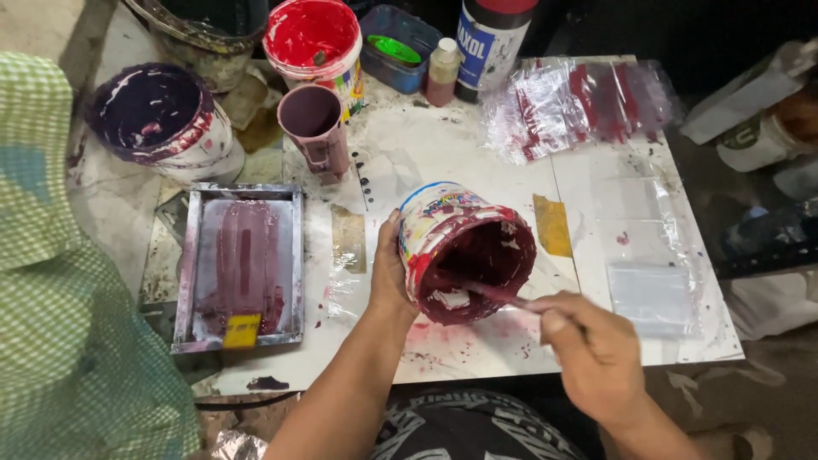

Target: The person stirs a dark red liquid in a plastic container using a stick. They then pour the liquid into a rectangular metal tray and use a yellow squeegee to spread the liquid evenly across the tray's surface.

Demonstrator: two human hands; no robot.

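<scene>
Gripping tilted paint bucket [464, 251] left hand [388, 277], right hand [592, 349] clutching stick [503, 296], near table edge [545, 365]

Paint-spattered white table [443, 145] bears buckets [162, 119], framed screen [241, 266], plastic bags [579, 102].

A single head-worn camera looks steeply down and forward from the person's own position, close above the paint-smeared tabletop [443, 162]. Both hands enter from the lower edge; the tabletop's far edge lies near the top of the frame.
</scene>
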